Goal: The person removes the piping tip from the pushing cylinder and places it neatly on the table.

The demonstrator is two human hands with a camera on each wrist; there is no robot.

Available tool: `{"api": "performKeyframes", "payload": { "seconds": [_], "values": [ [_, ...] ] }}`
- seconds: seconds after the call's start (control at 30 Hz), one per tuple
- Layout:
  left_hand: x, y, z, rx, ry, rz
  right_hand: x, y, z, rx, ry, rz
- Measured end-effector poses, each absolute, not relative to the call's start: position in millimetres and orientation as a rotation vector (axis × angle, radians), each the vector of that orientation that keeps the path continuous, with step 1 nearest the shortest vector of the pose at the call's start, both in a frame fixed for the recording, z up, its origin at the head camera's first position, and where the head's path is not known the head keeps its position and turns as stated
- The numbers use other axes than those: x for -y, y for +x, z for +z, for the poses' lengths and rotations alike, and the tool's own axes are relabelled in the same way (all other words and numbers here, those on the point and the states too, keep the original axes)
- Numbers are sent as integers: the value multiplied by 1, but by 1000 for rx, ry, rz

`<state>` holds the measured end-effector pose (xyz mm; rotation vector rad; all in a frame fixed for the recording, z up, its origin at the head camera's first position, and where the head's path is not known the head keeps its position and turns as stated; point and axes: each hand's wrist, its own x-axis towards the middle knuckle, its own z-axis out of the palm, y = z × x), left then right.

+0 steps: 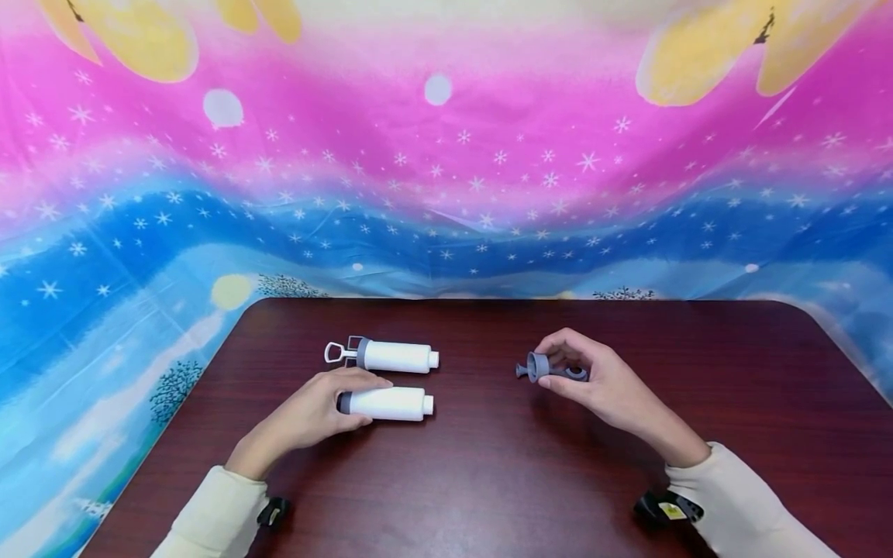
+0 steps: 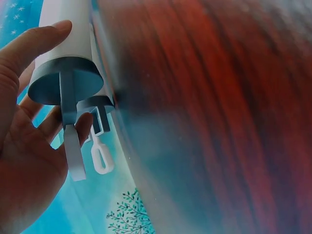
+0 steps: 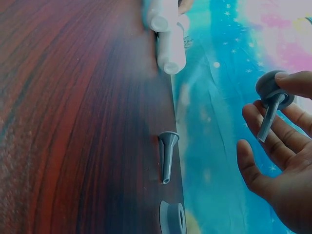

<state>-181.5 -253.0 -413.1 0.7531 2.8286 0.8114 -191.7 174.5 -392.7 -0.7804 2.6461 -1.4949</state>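
My left hand (image 1: 317, 411) grips a white syringe-like tube (image 1: 391, 404) near its grey-capped end, thumb on the near side and fingers on the far side. Its pull handle (image 2: 74, 153) shows at that end in the left wrist view. Behind it lies a matching tube (image 1: 398, 357), with a white loop handle (image 1: 339, 353). Over the table's right part, my right hand (image 1: 593, 376) pinches a grey round cap (image 1: 538, 367) between thumb and fingers. A thin stem (image 3: 271, 119) sticks out of that cap in the right wrist view.
A grey funnel-shaped nozzle (image 3: 167, 155) lies on the dark wooden table (image 1: 453, 480) near the right hand. Beside it is a grey ring-like piece (image 3: 170, 218). A patterned cloth (image 1: 446, 178) hangs along the table's far edge.
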Motion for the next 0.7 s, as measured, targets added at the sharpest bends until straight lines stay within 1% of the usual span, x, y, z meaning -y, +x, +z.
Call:
{"api": "performKeyframes", "payload": {
  "seconds": [0.33, 0.7],
  "values": [
    [254, -182, -416, -2814, 802, 790, -175, -192, -394, -2643, -770, -1490],
    [255, -184, -412, -2790, 749, 762, -175, -192, -395, -2638, -752, -1482]
  ]
}}
